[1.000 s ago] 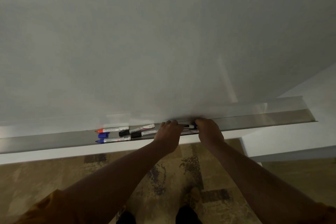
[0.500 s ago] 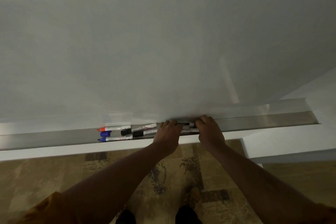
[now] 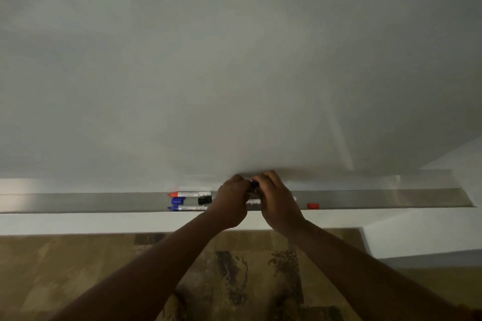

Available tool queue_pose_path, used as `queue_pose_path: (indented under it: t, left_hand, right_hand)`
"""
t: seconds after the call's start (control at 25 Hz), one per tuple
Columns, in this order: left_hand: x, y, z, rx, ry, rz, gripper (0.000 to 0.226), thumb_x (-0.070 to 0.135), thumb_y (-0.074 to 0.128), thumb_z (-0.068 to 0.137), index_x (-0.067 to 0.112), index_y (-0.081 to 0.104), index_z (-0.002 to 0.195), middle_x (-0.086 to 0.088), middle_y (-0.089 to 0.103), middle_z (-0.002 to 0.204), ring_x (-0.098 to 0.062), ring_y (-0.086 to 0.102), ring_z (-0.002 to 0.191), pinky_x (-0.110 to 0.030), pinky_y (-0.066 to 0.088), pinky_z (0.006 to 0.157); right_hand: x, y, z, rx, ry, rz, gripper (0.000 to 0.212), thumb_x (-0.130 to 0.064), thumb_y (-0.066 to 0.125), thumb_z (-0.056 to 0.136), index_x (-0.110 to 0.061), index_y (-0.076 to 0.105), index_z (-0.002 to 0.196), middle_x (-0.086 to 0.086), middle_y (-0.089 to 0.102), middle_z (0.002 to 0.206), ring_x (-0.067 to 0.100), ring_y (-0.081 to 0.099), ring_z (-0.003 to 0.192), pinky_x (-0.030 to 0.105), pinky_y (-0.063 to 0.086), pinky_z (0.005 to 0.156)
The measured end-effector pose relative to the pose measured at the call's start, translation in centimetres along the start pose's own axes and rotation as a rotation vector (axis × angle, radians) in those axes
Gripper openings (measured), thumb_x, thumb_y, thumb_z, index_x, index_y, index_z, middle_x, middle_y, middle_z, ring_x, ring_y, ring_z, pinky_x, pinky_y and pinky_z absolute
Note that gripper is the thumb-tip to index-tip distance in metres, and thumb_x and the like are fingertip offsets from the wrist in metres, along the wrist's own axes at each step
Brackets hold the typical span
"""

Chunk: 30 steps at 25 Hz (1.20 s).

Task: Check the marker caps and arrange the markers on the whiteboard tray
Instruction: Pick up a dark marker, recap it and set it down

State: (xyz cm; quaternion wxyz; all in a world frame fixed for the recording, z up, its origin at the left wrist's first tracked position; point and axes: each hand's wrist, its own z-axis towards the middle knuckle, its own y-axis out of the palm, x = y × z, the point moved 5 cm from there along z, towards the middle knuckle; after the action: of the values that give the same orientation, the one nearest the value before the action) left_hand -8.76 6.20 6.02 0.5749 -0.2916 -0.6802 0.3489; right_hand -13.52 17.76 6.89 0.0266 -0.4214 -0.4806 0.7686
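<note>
My left hand (image 3: 230,200) and my right hand (image 3: 276,199) are pressed together over the metal whiteboard tray (image 3: 378,199). Both grip one marker whose blue end (image 3: 254,184) shows between the fingers; most of it is hidden. On the tray to the left lie a red-capped marker (image 3: 189,194), a loose blue cap (image 3: 178,200), a blue-tipped marker (image 3: 187,207) and a black-capped marker (image 3: 206,200) partly under my left hand. A loose red cap (image 3: 312,206) lies right of my right hand.
The whiteboard (image 3: 234,73) fills the upper view. The tray ends at the right near a white wall corner (image 3: 443,229). Patterned carpet (image 3: 234,281) lies below, with my feet near the bottom edge.
My hands have come closer together and lifted a marker off the tray, its blue end now showing between them. A red cap has become visible to the right.
</note>
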Motion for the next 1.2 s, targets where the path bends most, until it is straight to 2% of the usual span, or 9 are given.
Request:
queue_pose_path:
  t: [0.16, 0.24, 0.44, 0.6, 0.8, 0.88, 0.96, 1.08, 1.2]
  left_hand:
    - [-0.7, -4.4, -1.9, 0.068, -0.091, -0.208, 0.017, 0.005, 0.056, 0.094, 0.017, 0.068, 0.097, 0.004, 0.065, 0.091, -0.010, 0.058, 0.080, -0.009, 0.037, 0.066]
    - [-1.5, -5.7, -2.7, 0.072, -0.157, -0.315, 0.021, 0.004, 0.059, 0.093, 0.024, 0.065, 0.090, 0.010, 0.066, 0.084, -0.004, 0.061, 0.076, -0.008, 0.041, 0.063]
    - [-3.2, -7.4, -4.4, 0.079, -0.236, -0.450, 0.015, 0.005, 0.064, 0.083, 0.018, 0.071, 0.084, 0.001, 0.073, 0.080, -0.015, 0.071, 0.075, -0.031, 0.057, 0.068]
    - [-3.2, -8.1, -5.1, 0.050, -0.241, -0.578, 0.009, 0.010, 0.063, 0.092, 0.012, 0.070, 0.087, -0.007, 0.076, 0.080, -0.021, 0.074, 0.074, -0.034, 0.059, 0.070]
    - [-3.7, -8.6, -5.0, 0.029, -0.327, -0.720, 0.022, 0.014, 0.050, 0.100, 0.003, 0.068, 0.094, -0.018, 0.074, 0.086, -0.026, 0.072, 0.078, -0.041, 0.059, 0.079]
    - [-4.1, -8.7, -5.0, 0.044, -0.418, -0.896, 0.026, 0.016, 0.045, 0.101, 0.000, 0.066, 0.100, -0.020, 0.074, 0.092, -0.028, 0.071, 0.081, -0.039, 0.057, 0.079]
    - [-4.4, -8.8, -5.1, 0.074, -0.448, -1.019, 0.026, 0.015, 0.044, 0.101, -0.002, 0.063, 0.102, -0.021, 0.074, 0.098, -0.029, 0.073, 0.087, -0.036, 0.057, 0.078]
    - [-4.4, -8.9, -5.2, 0.155, -0.393, -1.101, 0.015, 0.006, 0.049, 0.099, -0.001, 0.062, 0.099, -0.021, 0.074, 0.101, -0.032, 0.074, 0.093, -0.036, 0.059, 0.081]
    - [-4.0, -8.8, -5.1, 0.157, -0.320, -1.127, 0.010, 0.002, 0.055, 0.097, -0.002, 0.061, 0.104, -0.022, 0.073, 0.102, -0.032, 0.073, 0.095, -0.035, 0.060, 0.081]
  right_hand:
    - [-3.5, 0.9, 1.2, -0.015, -0.068, 0.062, 0.037, -0.001, 0.051, 0.090, -0.014, 0.053, 0.124, 0.003, 0.055, 0.118, 0.022, 0.061, 0.099, 0.040, 0.054, 0.080]
    - [-4.9, 1.3, 1.6, -0.036, -0.073, 0.068, 0.040, -0.004, 0.049, 0.089, -0.017, 0.050, 0.127, 0.000, 0.052, 0.122, 0.024, 0.062, 0.097, 0.044, 0.054, 0.075]
    - [-6.6, 2.0, 2.0, -0.110, -0.086, 0.097, 0.049, -0.014, 0.038, 0.087, -0.026, 0.045, 0.134, -0.004, 0.054, 0.128, 0.025, 0.062, 0.103, 0.046, 0.052, 0.082]
    - [-6.8, 2.2, 2.0, -0.095, -0.084, 0.047, 0.051, -0.016, 0.039, 0.087, -0.022, 0.046, 0.137, 0.001, 0.060, 0.129, 0.028, 0.062, 0.107, 0.044, 0.053, 0.085]
    - [-6.7, 2.2, 1.9, -0.073, -0.086, -0.028, 0.046, -0.019, 0.043, 0.097, -0.017, 0.044, 0.142, 0.004, 0.061, 0.132, 0.028, 0.061, 0.111, 0.041, 0.052, 0.087]
    - [-6.4, 2.0, 1.7, -0.051, -0.022, -0.038, 0.041, -0.034, 0.039, 0.101, -0.020, 0.047, 0.139, 0.000, 0.069, 0.116, 0.024, 0.064, 0.100, 0.038, 0.052, 0.080]
    - [-6.0, 1.7, 1.7, -0.024, 0.047, -0.016, 0.039, -0.049, 0.034, 0.099, -0.028, 0.057, 0.122, -0.007, 0.071, 0.088, 0.016, 0.065, 0.080, 0.035, 0.050, 0.067]
    - [-5.5, 1.2, 1.9, -0.014, 0.086, 0.067, 0.025, -0.044, 0.039, 0.096, -0.029, 0.058, 0.089, -0.008, 0.058, 0.060, 0.012, 0.055, 0.058, 0.034, 0.042, 0.054]
    - [-5.7, 1.0, 2.5, -0.028, 0.076, 0.006, 0.021, -0.038, 0.040, 0.091, -0.026, 0.054, 0.081, -0.006, 0.056, 0.057, 0.015, 0.052, 0.055, 0.033, 0.038, 0.052]
